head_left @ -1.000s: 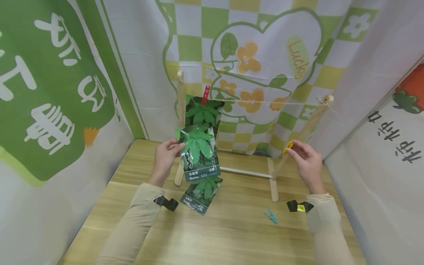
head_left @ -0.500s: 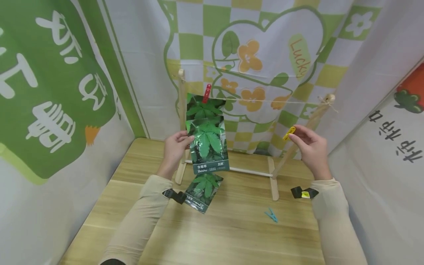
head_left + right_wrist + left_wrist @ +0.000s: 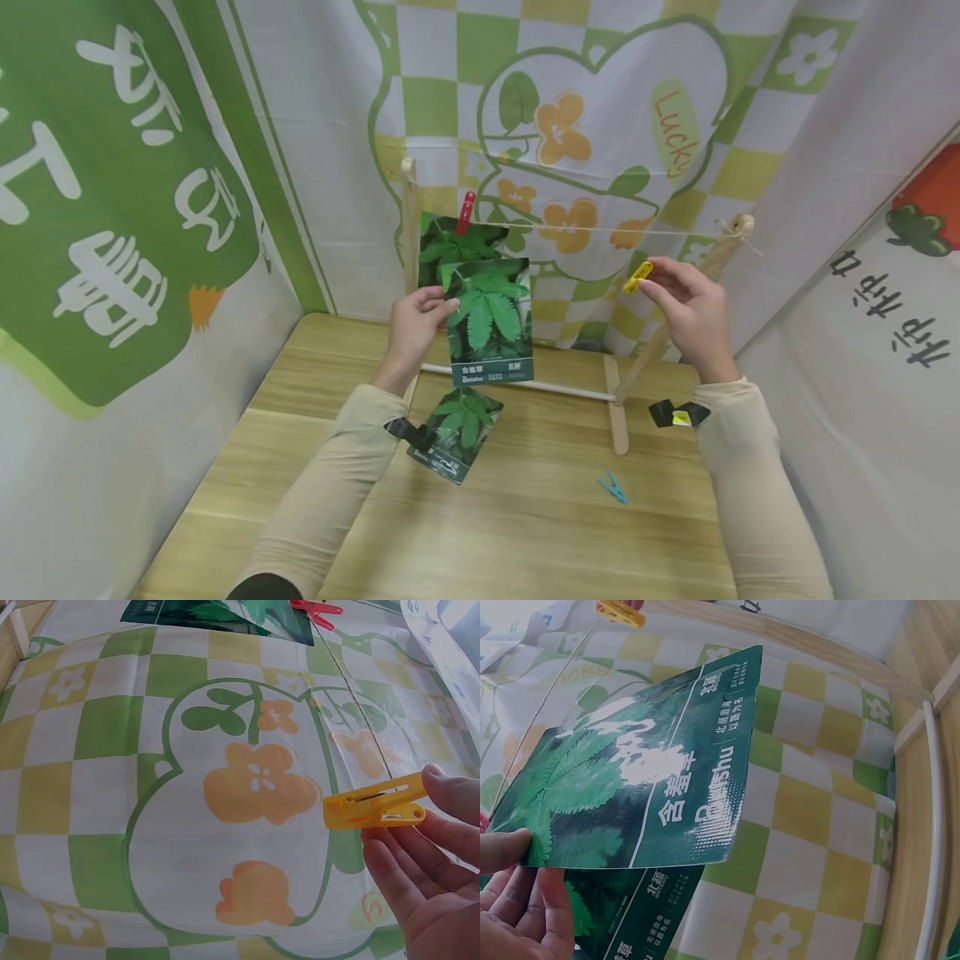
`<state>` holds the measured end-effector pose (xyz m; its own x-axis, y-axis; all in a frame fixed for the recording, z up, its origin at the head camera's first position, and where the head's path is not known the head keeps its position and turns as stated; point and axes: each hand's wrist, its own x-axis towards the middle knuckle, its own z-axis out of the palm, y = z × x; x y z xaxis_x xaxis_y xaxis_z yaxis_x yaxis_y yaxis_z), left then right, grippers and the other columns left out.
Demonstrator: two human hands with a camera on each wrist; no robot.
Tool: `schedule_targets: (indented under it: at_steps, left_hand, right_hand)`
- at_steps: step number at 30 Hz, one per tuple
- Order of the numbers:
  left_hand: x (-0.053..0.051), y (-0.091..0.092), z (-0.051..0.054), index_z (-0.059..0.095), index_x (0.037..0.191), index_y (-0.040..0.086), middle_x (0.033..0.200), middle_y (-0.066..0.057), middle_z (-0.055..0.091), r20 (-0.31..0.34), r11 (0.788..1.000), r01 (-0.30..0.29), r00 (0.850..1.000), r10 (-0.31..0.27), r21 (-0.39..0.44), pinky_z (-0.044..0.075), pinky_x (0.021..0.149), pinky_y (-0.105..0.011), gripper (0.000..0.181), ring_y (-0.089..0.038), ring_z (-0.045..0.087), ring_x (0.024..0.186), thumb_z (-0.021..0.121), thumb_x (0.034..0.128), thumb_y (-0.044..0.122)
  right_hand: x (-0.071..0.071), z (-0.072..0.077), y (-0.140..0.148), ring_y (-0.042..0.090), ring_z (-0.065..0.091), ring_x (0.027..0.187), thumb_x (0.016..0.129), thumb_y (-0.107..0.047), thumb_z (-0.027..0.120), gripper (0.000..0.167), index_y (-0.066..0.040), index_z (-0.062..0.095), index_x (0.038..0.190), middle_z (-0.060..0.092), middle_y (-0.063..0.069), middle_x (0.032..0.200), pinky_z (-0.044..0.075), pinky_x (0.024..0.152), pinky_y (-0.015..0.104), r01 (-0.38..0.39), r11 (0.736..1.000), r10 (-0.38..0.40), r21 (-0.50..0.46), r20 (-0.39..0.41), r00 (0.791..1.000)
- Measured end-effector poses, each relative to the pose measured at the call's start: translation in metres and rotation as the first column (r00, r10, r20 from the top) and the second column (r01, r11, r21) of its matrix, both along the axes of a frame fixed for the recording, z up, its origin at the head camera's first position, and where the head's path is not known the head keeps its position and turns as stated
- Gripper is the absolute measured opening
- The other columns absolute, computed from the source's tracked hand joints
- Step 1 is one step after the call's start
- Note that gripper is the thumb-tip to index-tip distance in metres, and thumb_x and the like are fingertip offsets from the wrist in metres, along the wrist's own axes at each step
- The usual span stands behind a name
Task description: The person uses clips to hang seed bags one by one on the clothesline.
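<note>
Now L hand (image 3: 417, 329), pinching leafy pkt (image 3: 491, 321), has shifted R; R hand (image 3: 696, 315), pinching yellow clip (image 3: 638, 277), raised nr string (image 3: 600, 230), so pkt & clip closer tog.

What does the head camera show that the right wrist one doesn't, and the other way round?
Only the head view: the left hand, the blue clothespin, the packet lying on the table. Only the right wrist view: the hole in the yellow clothespin, too small to tell from the head. Both: the right hand pinching that clothespin, the red clothespin, the string.
</note>
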<state>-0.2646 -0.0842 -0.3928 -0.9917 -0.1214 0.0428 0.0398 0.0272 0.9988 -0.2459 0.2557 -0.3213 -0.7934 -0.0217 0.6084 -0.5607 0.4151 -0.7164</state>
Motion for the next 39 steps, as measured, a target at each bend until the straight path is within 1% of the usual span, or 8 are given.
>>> schedule_targets:
  at_steps: [3, 10, 12, 16, 22, 29, 34, 39]
  left_hand:
    - [-0.002, 0.004, 0.001, 0.060, 0.123, -0.005, 0.118, -0.024, 0.067, 0.000, 1.000, 0.006, 1.000, -0.006, -0.001, 0.056, 0.075, -0.022, 0.036, -0.002, 0.061, 0.075, 0.068, 0.0910, 0.011]
    - [-0.006, 0.013, 0.004, 0.060, 0.123, -0.004, 0.117, -0.023, 0.068, -0.004, 0.999, 0.034, 0.999, -0.034, -0.002, 0.057, 0.086, -0.035, 0.037, -0.005, 0.062, 0.081, 0.068, 0.0913, 0.012]
    - [-0.008, 0.016, 0.006, 0.060, 0.123, -0.004, 0.117, -0.022, 0.068, -0.005, 0.999, 0.044, 0.999, -0.044, -0.010, 0.057, 0.082, -0.029, 0.037, -0.006, 0.063, 0.082, 0.068, 0.0912, 0.013]
    - [-0.013, 0.021, 0.008, 0.061, 0.124, -0.002, 0.117, -0.022, 0.069, -0.003, 0.998, 0.050, 0.999, -0.051, -0.037, 0.055, 0.075, -0.020, 0.038, -0.008, 0.063, 0.082, 0.069, 0.0910, 0.014]
    - [-0.017, 0.029, 0.008, 0.062, 0.124, -0.003, 0.115, -0.022, 0.069, -0.002, 0.997, 0.062, 0.998, -0.062, -0.034, 0.057, 0.083, -0.032, 0.038, -0.013, 0.065, 0.084, 0.069, 0.0907, 0.014]
    - [-0.022, 0.036, 0.009, 0.063, 0.124, 0.002, 0.116, -0.018, 0.070, 0.002, 0.996, 0.070, 0.998, -0.070, -0.057, 0.057, 0.083, -0.030, 0.038, -0.022, 0.068, 0.096, 0.070, 0.0905, 0.018]
    - [-0.025, 0.042, 0.012, 0.064, 0.122, 0.002, 0.114, -0.017, 0.071, -0.016, 0.995, 0.082, 0.996, -0.083, -0.054, 0.056, 0.078, -0.026, 0.037, -0.018, 0.066, 0.089, 0.071, 0.0901, 0.018]
    - [-0.028, 0.049, 0.014, 0.063, 0.124, 0.001, 0.114, -0.018, 0.071, -0.011, 0.994, 0.100, 0.995, -0.100, -0.040, 0.054, 0.077, -0.029, 0.038, -0.014, 0.063, 0.084, 0.070, 0.0905, 0.017]
  right_hand:
    - [-0.004, 0.004, -0.002, -0.003, 0.065, 0.092, 0.087, -0.001, 0.070, 0.030, 0.008, 0.066, 0.116, 0.065, -0.010, 0.102, 0.053, 0.081, 0.009, 0.004, 0.999, -0.003, 0.045, -0.012, 1.000]
    - [-0.011, 0.014, -0.007, -0.005, 0.063, 0.089, 0.087, 0.001, 0.068, 0.029, 0.010, 0.065, 0.115, 0.064, -0.012, 0.099, 0.053, 0.080, 0.008, -0.031, 0.998, 0.033, 0.056, -0.034, 0.999]
    - [-0.012, 0.018, -0.009, -0.005, 0.064, 0.089, 0.087, 0.001, 0.068, 0.029, 0.010, 0.065, 0.114, 0.065, -0.011, 0.098, 0.053, 0.080, 0.009, -0.030, 0.998, 0.032, 0.048, -0.034, 0.999]
    - [-0.015, 0.026, -0.015, -0.006, 0.063, 0.090, 0.088, 0.000, 0.068, 0.029, 0.009, 0.066, 0.115, 0.067, 0.001, 0.101, 0.052, 0.081, 0.008, -0.014, 0.998, 0.016, 0.063, -0.021, 1.000]
    - [-0.021, 0.035, -0.029, -0.005, 0.061, 0.089, 0.089, -0.003, 0.068, 0.029, 0.007, 0.065, 0.117, 0.066, 0.019, 0.105, 0.051, 0.080, 0.007, -0.036, 0.991, 0.037, 0.130, -0.005, 0.999]
    - [-0.030, 0.046, -0.045, -0.005, 0.060, 0.088, 0.091, -0.006, 0.067, 0.027, 0.005, 0.067, 0.115, 0.067, 0.020, 0.105, 0.050, 0.078, 0.009, -0.033, 0.989, 0.044, 0.141, -0.074, 0.996]
    - [-0.039, 0.053, -0.056, -0.002, 0.055, 0.076, 0.092, -0.008, 0.065, 0.023, 0.006, 0.069, 0.110, 0.068, 0.019, 0.099, 0.047, 0.068, 0.010, -0.024, 0.991, 0.042, 0.131, -0.133, 0.990]
    - [-0.049, 0.057, -0.067, -0.001, 0.057, 0.077, 0.094, -0.008, 0.063, 0.020, 0.007, 0.071, 0.105, 0.069, 0.020, 0.098, 0.048, 0.070, 0.009, -0.017, 0.992, 0.038, 0.123, -0.175, 0.984]
